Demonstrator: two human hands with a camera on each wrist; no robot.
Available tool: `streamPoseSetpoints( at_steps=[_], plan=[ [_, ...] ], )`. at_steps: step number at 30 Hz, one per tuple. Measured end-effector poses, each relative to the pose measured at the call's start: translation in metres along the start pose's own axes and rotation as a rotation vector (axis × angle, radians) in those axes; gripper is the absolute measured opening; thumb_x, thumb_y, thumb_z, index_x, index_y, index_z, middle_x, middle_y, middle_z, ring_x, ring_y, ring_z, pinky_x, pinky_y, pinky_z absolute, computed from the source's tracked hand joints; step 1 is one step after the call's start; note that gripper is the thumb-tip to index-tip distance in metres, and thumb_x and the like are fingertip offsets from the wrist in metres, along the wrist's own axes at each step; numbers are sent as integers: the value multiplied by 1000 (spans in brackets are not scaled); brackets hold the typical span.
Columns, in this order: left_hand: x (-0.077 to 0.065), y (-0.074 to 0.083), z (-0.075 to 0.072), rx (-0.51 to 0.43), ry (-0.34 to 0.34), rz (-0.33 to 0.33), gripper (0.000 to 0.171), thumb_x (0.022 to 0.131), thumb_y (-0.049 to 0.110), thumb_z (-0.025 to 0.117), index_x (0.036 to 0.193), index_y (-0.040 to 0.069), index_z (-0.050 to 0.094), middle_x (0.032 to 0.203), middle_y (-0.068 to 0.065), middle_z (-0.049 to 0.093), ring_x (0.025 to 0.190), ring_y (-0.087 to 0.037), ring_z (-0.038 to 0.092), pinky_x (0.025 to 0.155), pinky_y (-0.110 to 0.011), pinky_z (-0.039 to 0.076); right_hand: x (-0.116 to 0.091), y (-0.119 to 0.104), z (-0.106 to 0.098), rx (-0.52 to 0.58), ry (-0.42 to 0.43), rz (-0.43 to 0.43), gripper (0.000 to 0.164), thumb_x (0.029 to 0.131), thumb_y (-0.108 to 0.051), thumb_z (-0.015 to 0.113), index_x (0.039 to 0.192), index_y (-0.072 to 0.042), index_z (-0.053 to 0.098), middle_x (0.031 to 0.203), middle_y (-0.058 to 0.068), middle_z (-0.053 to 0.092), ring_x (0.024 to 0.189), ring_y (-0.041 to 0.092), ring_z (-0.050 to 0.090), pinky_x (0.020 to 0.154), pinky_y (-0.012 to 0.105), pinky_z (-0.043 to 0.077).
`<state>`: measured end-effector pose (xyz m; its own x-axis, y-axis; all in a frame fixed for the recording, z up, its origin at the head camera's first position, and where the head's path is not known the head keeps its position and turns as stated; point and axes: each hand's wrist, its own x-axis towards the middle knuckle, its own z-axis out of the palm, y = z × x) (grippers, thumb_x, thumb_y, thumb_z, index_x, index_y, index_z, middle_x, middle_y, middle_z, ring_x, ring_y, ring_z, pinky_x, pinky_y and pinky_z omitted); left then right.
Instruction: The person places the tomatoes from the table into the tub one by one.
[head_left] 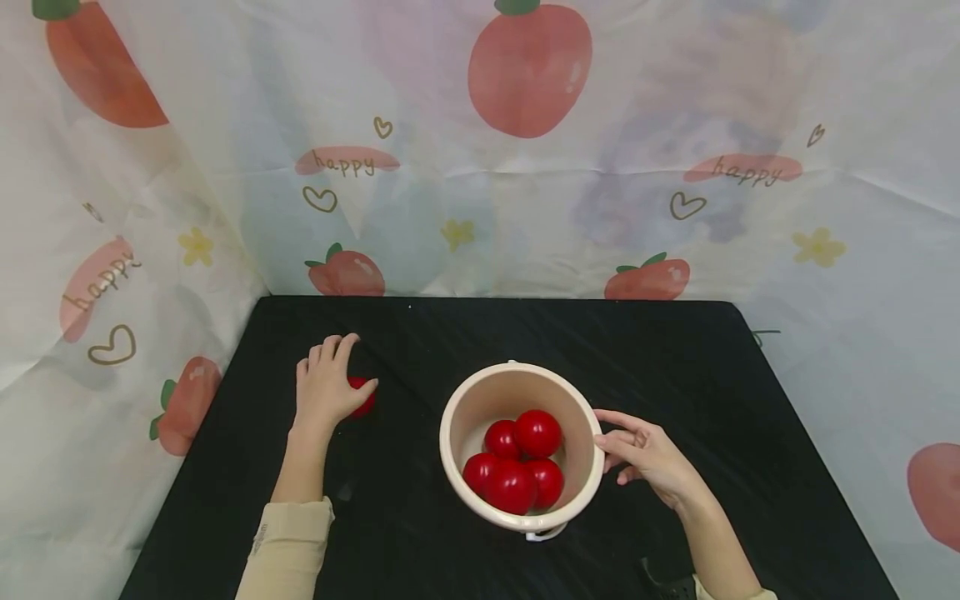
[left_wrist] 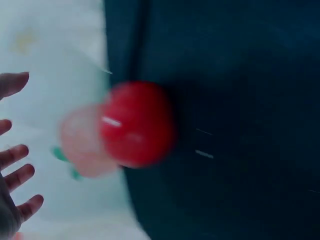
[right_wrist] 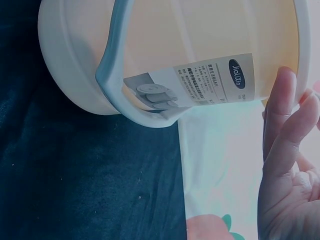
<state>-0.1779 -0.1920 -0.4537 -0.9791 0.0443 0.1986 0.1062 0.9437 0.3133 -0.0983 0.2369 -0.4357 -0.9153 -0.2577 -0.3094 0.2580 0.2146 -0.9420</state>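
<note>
My left hand (head_left: 330, 387) is over the far left of the black table, fingers spread and thumb out beside a shiny red ball (head_left: 362, 397). The hand partly covers this ball in the head view. In the left wrist view the ball (left_wrist: 137, 125) is blurred and stands apart from the fingertips (left_wrist: 20, 175). A cream bucket (head_left: 457, 483) stands upright in the middle with several red balls (head_left: 512, 485) inside. My right hand (head_left: 652, 454) pinches the right side of its rim between thumb and fingers.
The bucket's pale handle (right_wrist: 112, 60) hangs down its outside, near a printed label (right_wrist: 215, 80). Behind and to the left of the black table (head_left: 750, 500) hangs a patterned cloth (head_left: 525, 217) with fruit prints. The table's far edge lies just beyond my left hand.
</note>
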Motion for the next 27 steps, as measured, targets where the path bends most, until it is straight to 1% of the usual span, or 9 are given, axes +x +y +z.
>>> streamPoseSetpoints(
  at_steps=[2,5,8,11,17,23,27],
  plan=[
    [-6,-14,9,-20,-15,-64,71,75,35,70,133,13,36,131,-16,36,115,-37,32,95,-57,26,0,0,0,-2,-2,-1,56,88,-15,60,134,7,36,81,0,68,65,15,63,51,23,52],
    [-13,-31,22,-24,-38,-121,72,74,34,70,133,11,35,131,-19,35,114,-39,32,93,-58,27,0,0,0,-2,-2,-2,56,88,-15,60,133,8,36,81,0,68,66,16,63,51,24,52],
    [-20,-42,31,-23,-77,-149,75,73,37,71,134,10,35,130,-20,35,113,-40,32,91,-59,29,0,-1,0,-2,0,-2,56,88,-15,60,133,8,36,81,0,68,66,16,63,51,23,52],
    [-25,-48,40,-19,-112,-158,78,72,41,71,134,9,35,129,-20,37,112,-41,33,90,-60,30,-1,-1,0,-1,0,-6,56,88,-15,60,133,8,36,80,-1,68,66,15,63,51,23,52],
    [-30,-54,55,-7,-136,-158,80,70,43,72,133,8,36,126,-21,40,109,-40,35,88,-60,31,-1,-1,0,6,-2,-3,57,88,-15,60,134,8,35,80,-1,68,65,13,62,51,23,52],
    [-29,-51,64,-8,-123,-162,82,68,40,75,132,6,36,123,-22,40,109,-40,35,87,-60,31,-1,-1,0,5,3,5,57,88,-15,60,134,8,35,80,0,68,64,13,62,51,23,52],
    [-27,-49,69,-5,-120,-182,83,68,39,75,132,6,35,123,-22,40,110,-39,34,88,-60,30,-1,-1,0,1,6,8,57,88,-15,60,134,8,35,80,0,68,64,13,62,51,23,52]
  ],
)
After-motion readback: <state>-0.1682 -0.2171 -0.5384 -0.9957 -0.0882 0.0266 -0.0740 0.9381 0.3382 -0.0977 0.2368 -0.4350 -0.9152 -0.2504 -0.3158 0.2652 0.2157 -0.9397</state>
